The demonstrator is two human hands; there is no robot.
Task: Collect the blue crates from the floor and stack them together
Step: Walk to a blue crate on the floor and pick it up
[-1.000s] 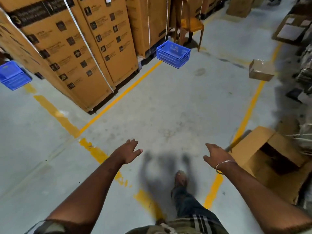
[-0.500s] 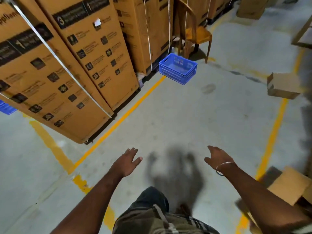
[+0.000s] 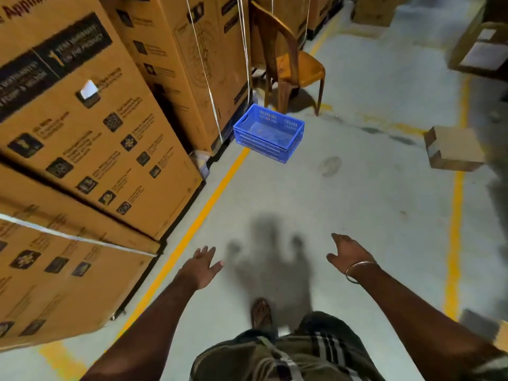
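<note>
Your left hand (image 3: 202,266) and right hand (image 3: 347,253) hold nothing; both are stretched forward with the fingers spread loosely. To the left of your hands stand tall cartons (image 3: 90,127). Well ahead of your hands is a chair (image 3: 291,64), and just before it the crate (image 3: 269,132) sits on the floor, beside the yellow line (image 3: 209,199). The crate looks like stiff, light plastic and nearly empty, so I think you can take it by the two short rims.

Blue crate (image 3: 268,132) sits on floor (image 3: 357,210) beside chair (image 3: 291,64).
</note>
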